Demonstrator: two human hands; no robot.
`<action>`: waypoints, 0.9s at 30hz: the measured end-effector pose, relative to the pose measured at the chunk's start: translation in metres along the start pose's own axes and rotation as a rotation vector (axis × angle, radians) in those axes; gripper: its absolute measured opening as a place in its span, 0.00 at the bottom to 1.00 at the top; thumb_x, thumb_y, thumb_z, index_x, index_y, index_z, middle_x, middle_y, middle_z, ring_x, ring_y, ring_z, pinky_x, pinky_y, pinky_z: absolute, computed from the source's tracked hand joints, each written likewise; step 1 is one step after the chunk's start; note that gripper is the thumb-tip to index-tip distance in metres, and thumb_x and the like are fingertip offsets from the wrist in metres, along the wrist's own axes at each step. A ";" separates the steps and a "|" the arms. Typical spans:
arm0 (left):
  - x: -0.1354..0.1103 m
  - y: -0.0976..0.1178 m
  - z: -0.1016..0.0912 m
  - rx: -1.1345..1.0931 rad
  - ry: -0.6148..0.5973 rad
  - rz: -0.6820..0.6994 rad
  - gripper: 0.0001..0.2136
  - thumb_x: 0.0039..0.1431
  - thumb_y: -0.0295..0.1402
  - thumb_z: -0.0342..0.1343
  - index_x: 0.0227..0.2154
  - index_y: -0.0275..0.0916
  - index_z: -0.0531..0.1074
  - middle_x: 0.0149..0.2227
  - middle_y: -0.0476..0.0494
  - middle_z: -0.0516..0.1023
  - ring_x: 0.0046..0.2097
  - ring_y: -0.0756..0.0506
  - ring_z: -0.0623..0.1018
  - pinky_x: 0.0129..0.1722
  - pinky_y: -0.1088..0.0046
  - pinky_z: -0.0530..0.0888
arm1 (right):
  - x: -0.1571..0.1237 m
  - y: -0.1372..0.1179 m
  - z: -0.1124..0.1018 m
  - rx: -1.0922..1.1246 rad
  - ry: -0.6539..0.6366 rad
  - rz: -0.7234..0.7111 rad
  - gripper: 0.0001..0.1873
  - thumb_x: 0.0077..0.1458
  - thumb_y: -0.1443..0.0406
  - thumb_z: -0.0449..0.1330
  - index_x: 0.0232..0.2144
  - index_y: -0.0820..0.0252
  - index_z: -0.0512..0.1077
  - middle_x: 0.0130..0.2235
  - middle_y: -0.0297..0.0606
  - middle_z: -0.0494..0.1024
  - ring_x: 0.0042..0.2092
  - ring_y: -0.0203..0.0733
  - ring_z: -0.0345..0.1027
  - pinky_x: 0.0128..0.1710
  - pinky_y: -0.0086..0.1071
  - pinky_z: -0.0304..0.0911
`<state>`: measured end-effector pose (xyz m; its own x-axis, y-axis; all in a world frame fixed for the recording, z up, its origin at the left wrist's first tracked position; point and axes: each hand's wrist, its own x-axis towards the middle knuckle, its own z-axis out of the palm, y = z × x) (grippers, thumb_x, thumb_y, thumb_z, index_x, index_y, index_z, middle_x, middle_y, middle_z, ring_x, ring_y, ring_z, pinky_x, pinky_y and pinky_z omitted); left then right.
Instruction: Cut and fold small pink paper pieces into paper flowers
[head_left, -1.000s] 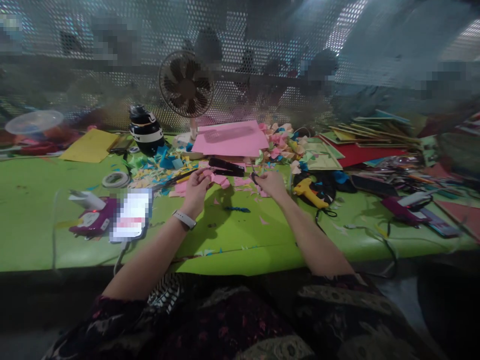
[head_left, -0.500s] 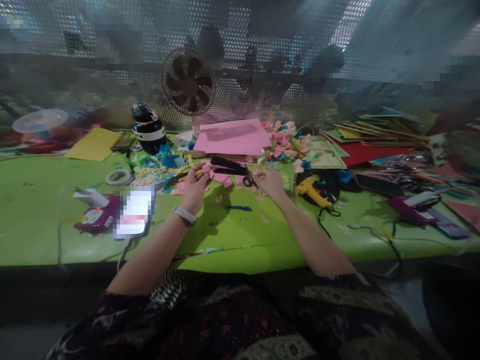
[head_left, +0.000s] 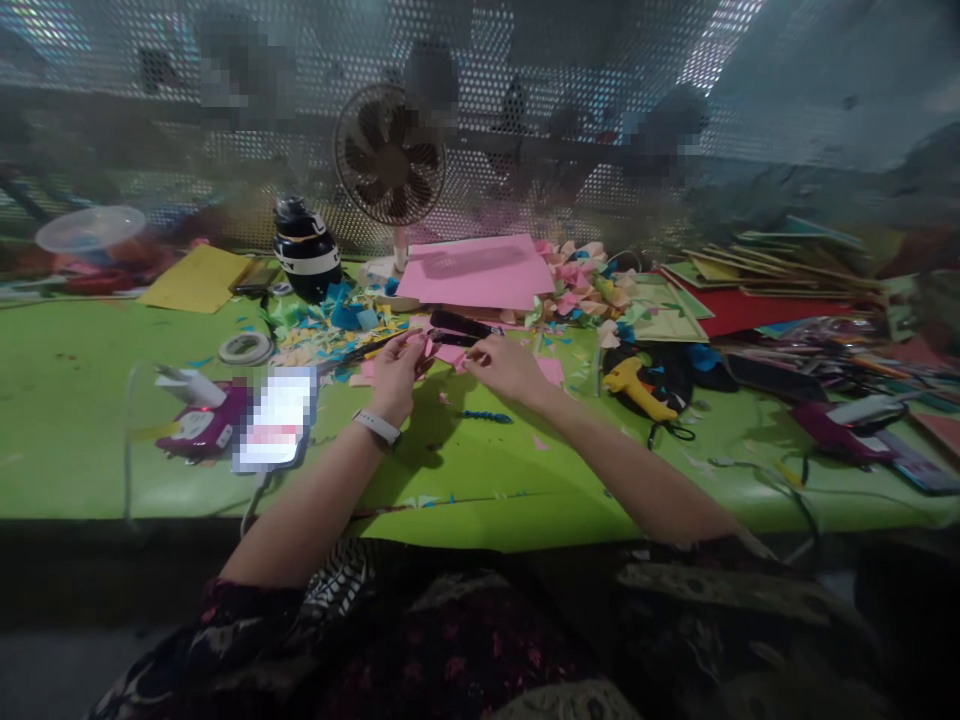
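Note:
My left hand point(head_left: 397, 378) is closed on a small piece of pink paper point(head_left: 428, 346), which shows at its fingertips. Just to its right, my right hand point(head_left: 510, 368) has its fingers pinched together; whatever they hold, if anything, is too small or hidden. Behind both hands lies a black stapler point(head_left: 459, 326), partly covered by the right hand. Pink paper scraps point(head_left: 550, 371) lie around and under the hands. A blue twisted strip point(head_left: 487, 416) rests on the green-covered table point(head_left: 457, 470) nearer to me.
At the left are a lit phone point(head_left: 276, 420), a tape roll point(head_left: 246, 347) and a black bottle point(head_left: 306, 255). Pink sheets point(head_left: 476, 272) and a fan point(head_left: 390, 160) stand behind. A yellow glue gun point(head_left: 637, 388) with a cable lies right, near stacked coloured paper point(head_left: 780, 270).
My right hand has moved left, close to my left hand. The black scissor handles that showed by its fingers are now out of sight. The view has shifted slightly.

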<state>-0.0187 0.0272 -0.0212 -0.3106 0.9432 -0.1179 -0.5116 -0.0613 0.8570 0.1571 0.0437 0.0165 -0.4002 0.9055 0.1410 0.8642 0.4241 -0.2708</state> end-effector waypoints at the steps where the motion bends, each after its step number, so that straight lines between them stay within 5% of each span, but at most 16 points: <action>1: 0.000 0.000 0.000 0.002 0.004 0.001 0.12 0.48 0.31 0.69 0.35 0.37 0.76 0.32 0.48 0.80 0.32 0.52 0.81 0.31 0.79 0.73 | 0.006 -0.005 0.003 -0.043 -0.007 -0.030 0.14 0.61 0.58 0.59 0.42 0.59 0.79 0.47 0.45 0.78 0.45 0.46 0.72 0.41 0.34 0.63; 6: 0.001 0.000 0.001 -0.022 0.027 -0.009 0.09 0.47 0.32 0.70 0.32 0.38 0.78 0.30 0.48 0.81 0.29 0.53 0.78 0.28 0.82 0.71 | 0.029 -0.024 0.020 -0.290 -0.044 -0.160 0.20 0.58 0.63 0.61 0.52 0.66 0.74 0.54 0.53 0.74 0.55 0.55 0.67 0.50 0.41 0.62; 11: 0.003 0.000 -0.001 0.008 0.018 -0.020 0.12 0.45 0.35 0.72 0.32 0.38 0.79 0.29 0.49 0.80 0.26 0.54 0.75 0.23 0.80 0.67 | 0.037 -0.025 0.030 -0.377 -0.061 -0.174 0.18 0.62 0.69 0.54 0.50 0.68 0.76 0.52 0.56 0.77 0.53 0.55 0.69 0.48 0.43 0.60; 20: 0.000 0.005 0.000 -0.020 0.008 -0.049 0.16 0.45 0.31 0.72 0.38 0.37 0.77 0.29 0.50 0.80 0.25 0.55 0.77 0.22 0.83 0.65 | 0.036 -0.010 0.027 -0.306 -0.019 -0.172 0.17 0.66 0.68 0.51 0.46 0.65 0.80 0.47 0.50 0.81 0.48 0.50 0.72 0.45 0.38 0.59; 27: -0.005 0.007 0.003 -0.061 0.010 -0.051 0.11 0.46 0.30 0.72 0.31 0.37 0.76 0.31 0.48 0.81 0.30 0.54 0.80 0.27 0.83 0.69 | 0.029 0.016 0.016 -0.089 0.165 -0.117 0.17 0.66 0.67 0.53 0.47 0.60 0.81 0.50 0.46 0.81 0.49 0.47 0.72 0.48 0.37 0.63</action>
<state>-0.0181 0.0233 -0.0132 -0.2907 0.9424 -0.1656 -0.5744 -0.0335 0.8179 0.1546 0.0765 0.0014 -0.4500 0.8326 0.3228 0.8412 0.5166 -0.1598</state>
